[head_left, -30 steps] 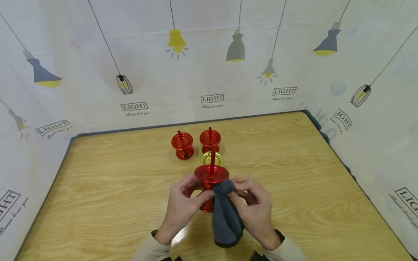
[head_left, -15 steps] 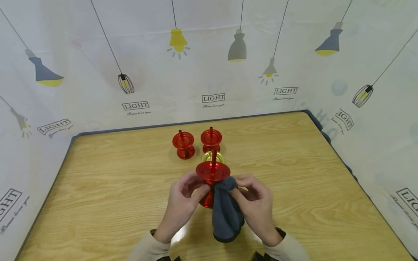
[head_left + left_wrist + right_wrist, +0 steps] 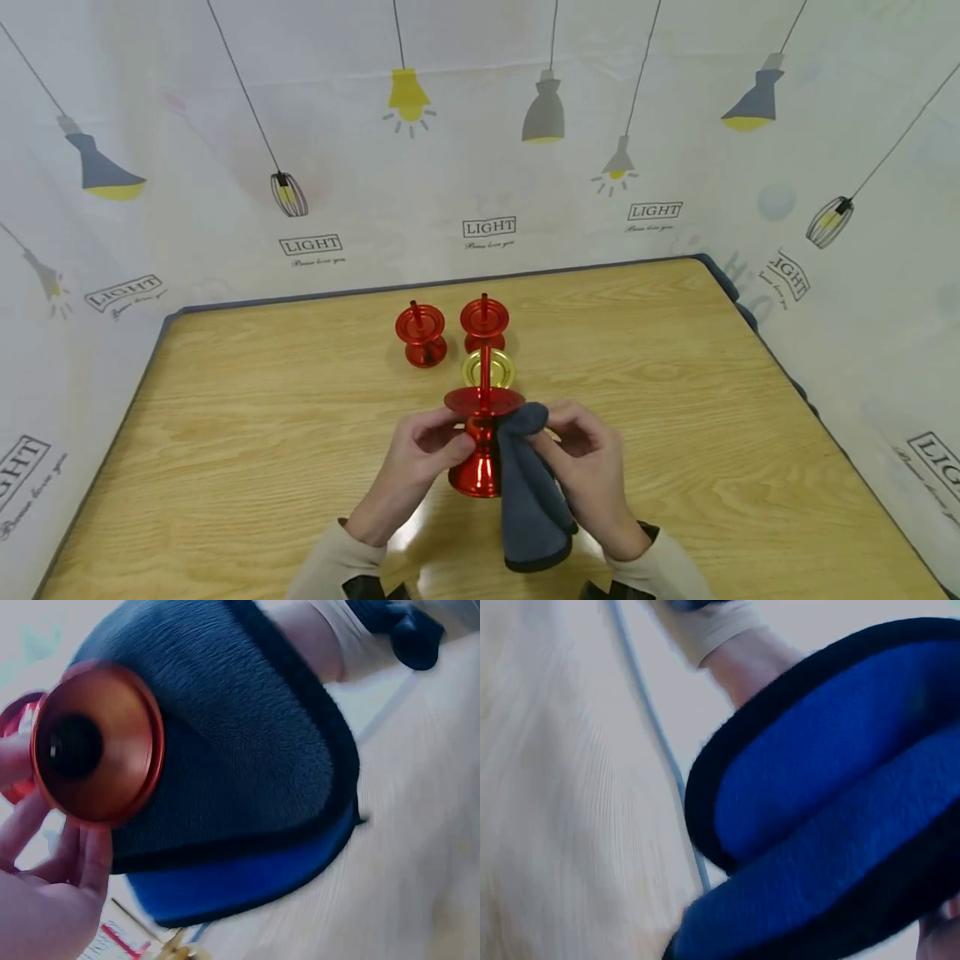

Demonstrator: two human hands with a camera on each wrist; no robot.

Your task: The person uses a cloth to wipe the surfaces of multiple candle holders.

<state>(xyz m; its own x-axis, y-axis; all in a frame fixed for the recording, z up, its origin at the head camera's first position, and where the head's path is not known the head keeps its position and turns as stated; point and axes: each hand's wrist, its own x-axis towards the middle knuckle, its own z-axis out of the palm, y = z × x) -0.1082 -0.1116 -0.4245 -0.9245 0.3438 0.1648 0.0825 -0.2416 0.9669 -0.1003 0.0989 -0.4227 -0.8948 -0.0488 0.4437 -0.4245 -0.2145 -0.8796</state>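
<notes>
A red shiny candle holder [image 3: 480, 475], with a wide dish and a thin upright post, is held up over the table's middle. My left hand [image 3: 423, 458] grips its stem from the left, thumb in front. In the left wrist view the round hollow underside of its base [image 3: 124, 750] faces the camera. My right hand [image 3: 588, 458] pinches a dark blue-grey cloth [image 3: 528, 500] with black edging against the stem's right side, just under the dish. The cloth hangs down in folds, and in the right wrist view its blue face [image 3: 795, 772] covers most of the hand.
Two smaller red candle holders [image 3: 425, 346] stand side by side farther back. A gold candle holder [image 3: 504, 371] stands in front of the right one, partly hidden by the held post. The wooden table [image 3: 247, 400] meets a printed wall sheet [image 3: 397, 200] behind.
The held candle holder has tipped so its dish shows flatter and its base swings lower and nearer. The cloth has shifted slightly right, uncovering more of the base. The standing candle holders have not moved.
</notes>
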